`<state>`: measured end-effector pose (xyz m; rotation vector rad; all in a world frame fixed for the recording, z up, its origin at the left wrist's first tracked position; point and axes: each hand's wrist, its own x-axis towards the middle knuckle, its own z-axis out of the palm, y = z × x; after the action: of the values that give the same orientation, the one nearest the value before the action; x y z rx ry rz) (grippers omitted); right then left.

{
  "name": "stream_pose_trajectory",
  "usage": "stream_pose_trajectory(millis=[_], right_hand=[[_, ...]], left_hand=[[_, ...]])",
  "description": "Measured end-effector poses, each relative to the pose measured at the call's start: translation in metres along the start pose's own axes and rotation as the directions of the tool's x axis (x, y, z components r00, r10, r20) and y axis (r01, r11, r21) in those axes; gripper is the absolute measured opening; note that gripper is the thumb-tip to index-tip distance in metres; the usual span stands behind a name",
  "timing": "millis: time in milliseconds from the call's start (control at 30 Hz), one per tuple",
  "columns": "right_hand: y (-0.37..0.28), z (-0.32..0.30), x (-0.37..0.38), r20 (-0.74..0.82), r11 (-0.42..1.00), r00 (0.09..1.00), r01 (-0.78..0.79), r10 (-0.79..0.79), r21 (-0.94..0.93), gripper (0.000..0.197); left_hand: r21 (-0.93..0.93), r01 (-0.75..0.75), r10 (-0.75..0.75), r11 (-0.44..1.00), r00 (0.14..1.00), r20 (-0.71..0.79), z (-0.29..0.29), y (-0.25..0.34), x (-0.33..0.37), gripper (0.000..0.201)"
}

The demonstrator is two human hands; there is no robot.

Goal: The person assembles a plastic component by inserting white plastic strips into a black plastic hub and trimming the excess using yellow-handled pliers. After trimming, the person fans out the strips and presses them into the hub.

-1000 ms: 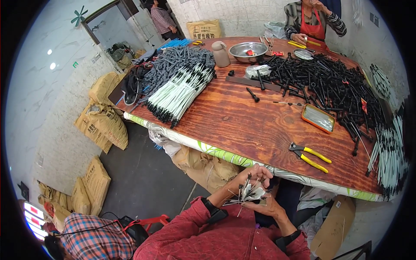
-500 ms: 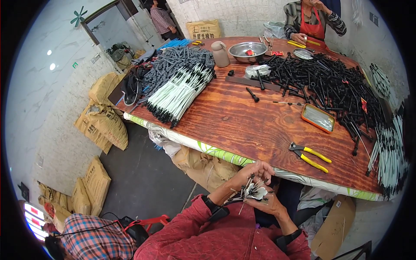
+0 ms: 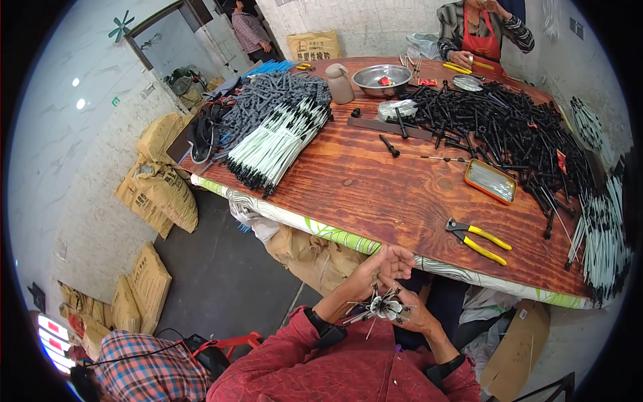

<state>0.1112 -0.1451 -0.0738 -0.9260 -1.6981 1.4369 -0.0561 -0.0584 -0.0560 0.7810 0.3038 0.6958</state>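
Observation:
Both my hands are held close together below the near edge of the wooden table [image 3: 375, 187], over my lap. My left hand [image 3: 376, 266] and my right hand [image 3: 416, 312] together hold a small black-and-white part with thin metal pins sticking out [image 3: 383, 308]. My sleeves are red, with a black watch on the left wrist. Yellow-handled pliers [image 3: 479, 240] lie on the table just beyond my right hand.
A heap of black rods [image 3: 509, 130] fills the table's right, white-and-black rods [image 3: 278, 144] and grey parts [image 3: 268, 100] the left. An orange tray [image 3: 491, 181], steel bowl [image 3: 382, 79] and jug [image 3: 339, 83] stand there. A person in a red apron [image 3: 479, 30] sits opposite. Sacks [image 3: 161, 181] line the floor.
My hands have shifted slightly lower and turned the pinned part between them; the rest of the scene is unchanged.

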Motion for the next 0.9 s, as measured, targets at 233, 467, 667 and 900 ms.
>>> stream_pose_trajectory(millis=[233, 467, 667, 900], right_hand=[[0.016, 0.004, -0.004, -0.038, 0.995, 0.999, 0.034, -0.030, 0.099, 0.086], [0.015, 0.005, -0.006, -0.119, 0.950, 0.989, -0.052, 0.092, 0.307, 0.080], [0.011, -0.007, 0.006, -0.286, 0.995, 0.955, -0.061, 0.083, 0.084, 0.061], [0.015, -0.005, 0.010, -0.294, 0.997, 0.955, -0.010, 0.031, 0.073, 0.067]], left_hand=[[0.226, -0.051, 0.039, 0.973, 0.998, 0.057, 0.001, 0.014, -0.019, 0.066], [0.350, -0.019, 0.019, 0.936, 1.000, 0.003, -0.004, 0.025, -0.048, 0.077], [0.425, 0.008, 0.043, 0.905, 0.993, -0.111, -0.018, 0.018, -0.053, 0.098], [0.458, -0.032, 0.091, 0.888, 0.990, -0.108, 0.008, 0.031, -0.044, 0.099]])
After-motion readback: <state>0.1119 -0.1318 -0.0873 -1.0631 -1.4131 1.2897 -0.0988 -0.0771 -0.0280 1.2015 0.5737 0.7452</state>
